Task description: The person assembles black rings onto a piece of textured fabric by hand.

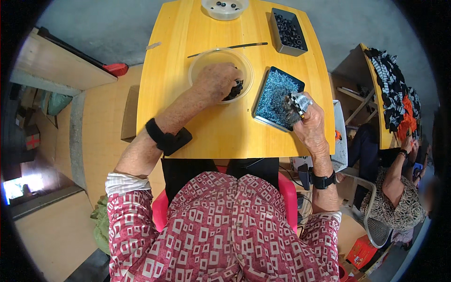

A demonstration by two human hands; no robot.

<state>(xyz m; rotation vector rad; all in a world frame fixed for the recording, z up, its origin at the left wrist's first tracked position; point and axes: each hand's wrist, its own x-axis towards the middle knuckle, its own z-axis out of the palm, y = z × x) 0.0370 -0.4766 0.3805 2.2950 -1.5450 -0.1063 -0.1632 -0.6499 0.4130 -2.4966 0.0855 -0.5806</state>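
My left hand [217, 81] reaches into a clear round plastic bowl [249, 70], its fingers curled down onto small black parts [233, 91]. The fingertips are partly hidden, so how many pieces they grip does not show. Over the right edge of a dark rectangular tray [263, 100], my right hand [311, 123] is closed around a silvery wrapped tool [300, 101]. Dark, bristly bits cluster at its left end, against the tray's contents. Many tiny bluish metal pieces [281, 83] fill that tray; their exact kind is too small to tell.
A thin dark stick [246, 45] lies behind the bowl on the yellow table [211, 136]. Farther back stand a grey bin [292, 49] of black rings and another clear bowl [225, 15] with a few black parts. At right, another person [394, 192] works beside piled cloth [392, 89].
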